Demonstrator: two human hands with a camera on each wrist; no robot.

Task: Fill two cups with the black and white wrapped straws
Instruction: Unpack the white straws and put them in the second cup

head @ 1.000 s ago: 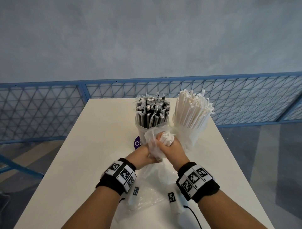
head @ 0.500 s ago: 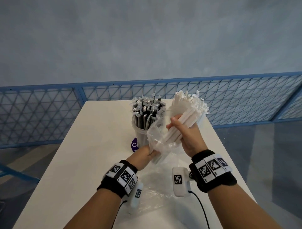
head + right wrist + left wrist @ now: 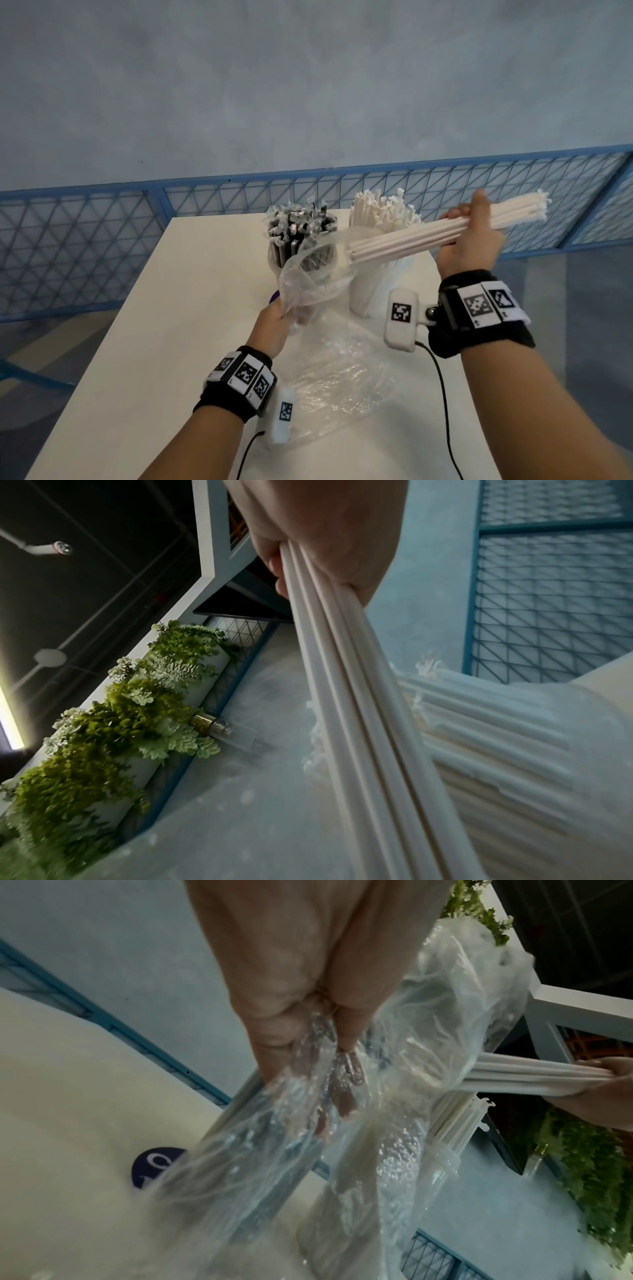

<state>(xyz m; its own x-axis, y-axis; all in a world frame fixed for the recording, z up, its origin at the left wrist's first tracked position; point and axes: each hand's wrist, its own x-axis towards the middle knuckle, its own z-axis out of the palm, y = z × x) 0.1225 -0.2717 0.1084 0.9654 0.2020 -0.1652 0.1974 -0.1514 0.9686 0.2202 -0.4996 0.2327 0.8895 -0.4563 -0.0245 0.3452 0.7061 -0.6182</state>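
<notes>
My right hand point(image 3: 469, 233) grips a bundle of white wrapped straws point(image 3: 404, 238), held almost level over the table with its left end just clear of a clear plastic bag point(image 3: 308, 277). My left hand point(image 3: 274, 325) pinches that bag low down point(image 3: 308, 1031) and holds it up. Behind the bag stands a clear cup of black wrapped straws point(image 3: 298, 233). To its right stands a clear cup point(image 3: 373, 291) packed with white wrapped straws point(image 3: 380, 214). In the right wrist view the held white straws point(image 3: 342, 696) run down from my fist past the full white cup point(image 3: 514, 737).
The white table point(image 3: 164, 325) carries a second crumpled clear bag point(image 3: 339, 377) near the front. A purple round sticker point(image 3: 154, 1167) lies by the black straw cup. A blue mesh fence point(image 3: 85, 250) runs behind the table. Wrist camera cables hang near the front edge.
My right hand has pulled the bundle of white straws up and to the right, out of the bag. My left hand has stayed low, holding the emptied bag.
</notes>
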